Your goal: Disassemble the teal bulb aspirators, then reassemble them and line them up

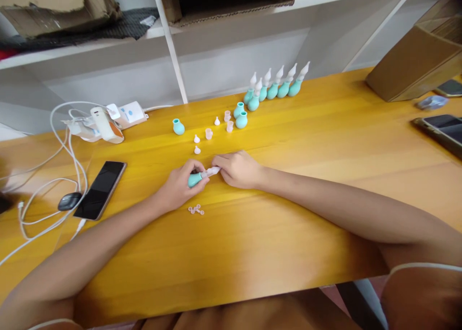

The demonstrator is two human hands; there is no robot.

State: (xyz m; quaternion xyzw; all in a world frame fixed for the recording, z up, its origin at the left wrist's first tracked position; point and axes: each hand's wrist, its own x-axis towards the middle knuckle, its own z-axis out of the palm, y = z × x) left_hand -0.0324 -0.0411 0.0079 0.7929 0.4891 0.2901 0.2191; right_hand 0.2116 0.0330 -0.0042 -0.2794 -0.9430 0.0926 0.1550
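Both hands meet mid-table: left hand grips the teal bulb steady, while right hand fingers pinch its clear nozzle. Six finished units stand far, clear of the work.

A single head-worn camera looks forward and steeply down from above the near edge of a wooden table. Both forearms run in from the bottom corners, and the left hand and right hand meet close below the lens, near mid-frame. The view faces white shelving at the far side; wide-angle bending curves the tabletop's edges.
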